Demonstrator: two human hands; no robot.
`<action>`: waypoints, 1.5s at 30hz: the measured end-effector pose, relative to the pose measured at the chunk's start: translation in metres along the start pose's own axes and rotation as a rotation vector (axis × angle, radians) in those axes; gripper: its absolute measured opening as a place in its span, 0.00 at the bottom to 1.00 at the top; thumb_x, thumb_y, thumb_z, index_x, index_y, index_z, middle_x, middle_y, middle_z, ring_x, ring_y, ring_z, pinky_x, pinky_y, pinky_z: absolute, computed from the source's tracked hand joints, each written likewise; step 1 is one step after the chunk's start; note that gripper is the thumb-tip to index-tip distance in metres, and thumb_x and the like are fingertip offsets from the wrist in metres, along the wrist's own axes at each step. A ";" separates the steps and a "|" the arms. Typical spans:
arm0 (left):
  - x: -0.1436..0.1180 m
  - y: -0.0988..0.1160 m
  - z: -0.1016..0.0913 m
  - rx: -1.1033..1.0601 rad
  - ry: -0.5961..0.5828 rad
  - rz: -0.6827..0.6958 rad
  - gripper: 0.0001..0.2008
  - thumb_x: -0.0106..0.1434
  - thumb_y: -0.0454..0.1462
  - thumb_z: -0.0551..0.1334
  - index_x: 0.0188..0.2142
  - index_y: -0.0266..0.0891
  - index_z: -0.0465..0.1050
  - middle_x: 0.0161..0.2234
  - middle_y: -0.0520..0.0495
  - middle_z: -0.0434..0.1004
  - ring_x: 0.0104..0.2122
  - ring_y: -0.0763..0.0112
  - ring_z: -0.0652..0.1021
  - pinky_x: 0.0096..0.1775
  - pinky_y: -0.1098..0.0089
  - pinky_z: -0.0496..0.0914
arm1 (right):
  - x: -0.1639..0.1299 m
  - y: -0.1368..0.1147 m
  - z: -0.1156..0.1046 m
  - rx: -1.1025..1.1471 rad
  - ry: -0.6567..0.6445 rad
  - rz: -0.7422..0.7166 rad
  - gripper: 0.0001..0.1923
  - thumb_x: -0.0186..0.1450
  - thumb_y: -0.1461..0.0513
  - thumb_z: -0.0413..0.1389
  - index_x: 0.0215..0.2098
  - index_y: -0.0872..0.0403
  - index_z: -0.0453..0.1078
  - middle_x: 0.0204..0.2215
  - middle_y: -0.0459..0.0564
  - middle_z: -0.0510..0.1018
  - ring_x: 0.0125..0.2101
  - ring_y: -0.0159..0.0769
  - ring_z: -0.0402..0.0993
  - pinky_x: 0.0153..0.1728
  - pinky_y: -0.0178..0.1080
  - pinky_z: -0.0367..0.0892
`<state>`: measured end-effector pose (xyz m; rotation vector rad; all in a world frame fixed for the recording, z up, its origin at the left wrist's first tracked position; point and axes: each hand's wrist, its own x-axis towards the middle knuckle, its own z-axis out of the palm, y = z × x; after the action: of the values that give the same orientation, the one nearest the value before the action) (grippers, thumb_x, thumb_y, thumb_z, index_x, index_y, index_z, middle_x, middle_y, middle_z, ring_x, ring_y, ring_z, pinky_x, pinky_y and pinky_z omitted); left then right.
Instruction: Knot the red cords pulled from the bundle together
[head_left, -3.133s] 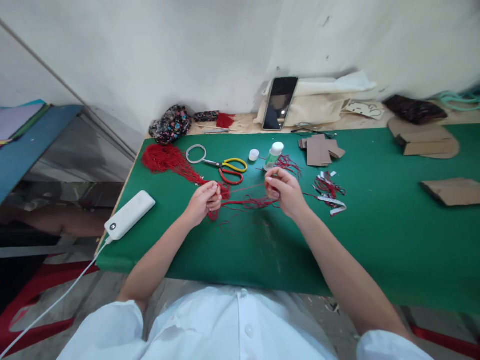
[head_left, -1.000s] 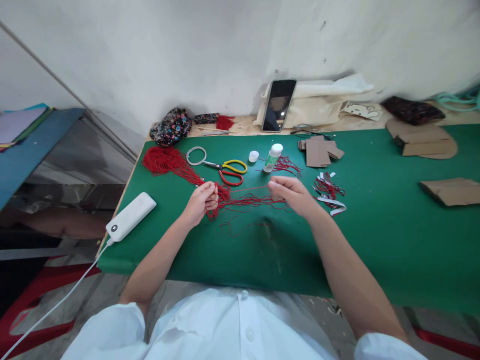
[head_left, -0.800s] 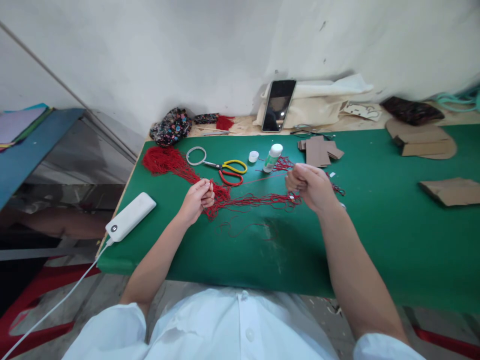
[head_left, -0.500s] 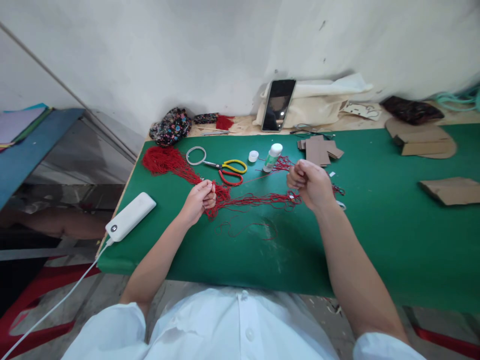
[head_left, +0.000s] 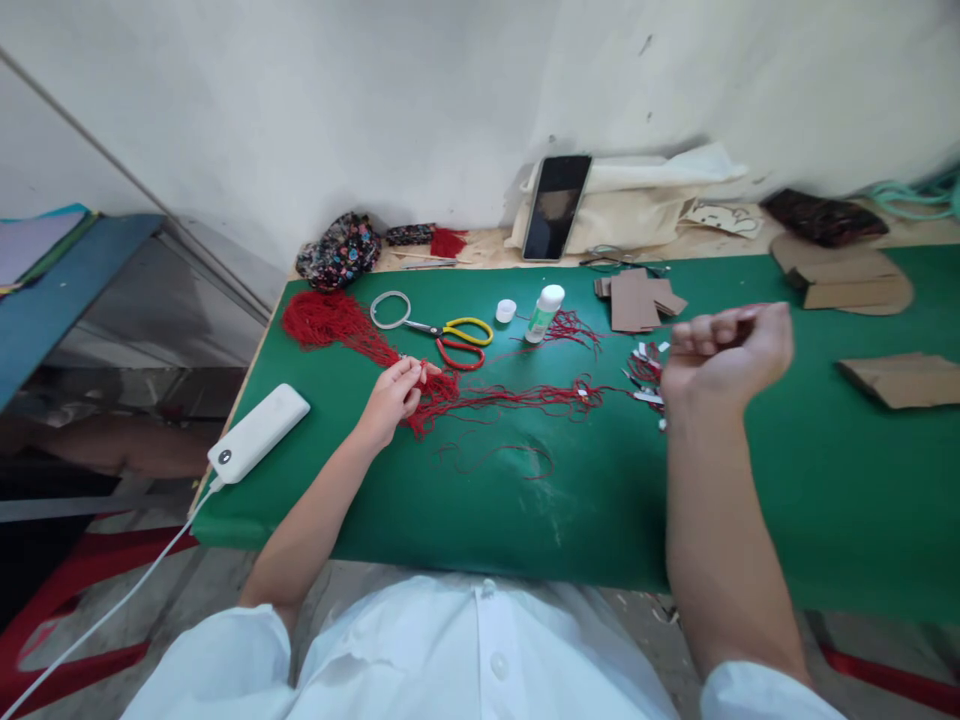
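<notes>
My left hand [head_left: 395,397] is closed in a pinch on red thread at the lower end of a tangled red thread bundle [head_left: 326,322]. From there, long loose red strands [head_left: 517,397] run right across the green tabletop. My right hand [head_left: 724,352] is raised at the right with its fingers curled; what they hold, if anything, I cannot make out. Beneath and left of it lie small white tags [head_left: 646,396] among dark red cords. Scissors [head_left: 461,340] with one yellow and one red handle lie partly open beyond my left hand, beside a pale ring [head_left: 391,310].
A glue bottle [head_left: 544,314] stands uncapped-looking near a white cap [head_left: 506,311]. Cardboard pieces [head_left: 634,300] lie behind my right hand. A phone [head_left: 556,208] leans at the back. A white power bank [head_left: 259,432] with a cable rests at the left edge.
My right hand has moved well to the right and turned, uncovering the white tags and cords. My left hand has stayed nearly in place, shifting slightly left.
</notes>
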<state>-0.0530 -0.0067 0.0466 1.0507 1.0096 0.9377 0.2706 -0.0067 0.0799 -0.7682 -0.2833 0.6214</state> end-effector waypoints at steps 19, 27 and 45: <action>0.008 0.012 -0.025 -0.026 0.291 0.418 0.14 0.59 0.44 0.62 0.27 0.37 0.62 0.29 0.53 0.70 0.12 0.89 0.57 0.14 0.78 0.48 | 0.042 -0.018 -0.029 -0.095 0.216 -0.281 0.25 0.70 0.70 0.36 0.19 0.52 0.61 0.09 0.35 0.51 0.10 0.22 0.45 0.16 0.31 0.41; 0.004 -0.001 -0.010 0.009 0.122 0.377 0.15 0.62 0.46 0.61 0.28 0.38 0.64 0.25 0.53 0.70 0.19 0.81 0.69 0.23 0.76 0.64 | -0.034 0.026 -0.009 -0.946 -0.897 -0.149 0.11 0.65 0.60 0.52 0.33 0.55 0.76 0.12 0.40 0.68 0.15 0.24 0.60 0.20 0.31 0.56; -0.011 -0.025 0.021 0.459 -0.309 0.182 0.13 0.68 0.42 0.51 0.30 0.37 0.63 0.28 0.52 0.70 0.30 0.74 0.71 0.37 0.71 0.65 | -0.122 0.068 -0.013 -1.278 -1.570 -0.765 0.18 0.71 0.57 0.45 0.30 0.54 0.71 0.21 0.47 0.77 0.21 0.29 0.68 0.26 0.36 0.50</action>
<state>-0.0328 -0.0281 0.0284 1.6398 0.8971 0.6684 0.1520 -0.0512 0.0198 -1.0872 -2.4597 0.0892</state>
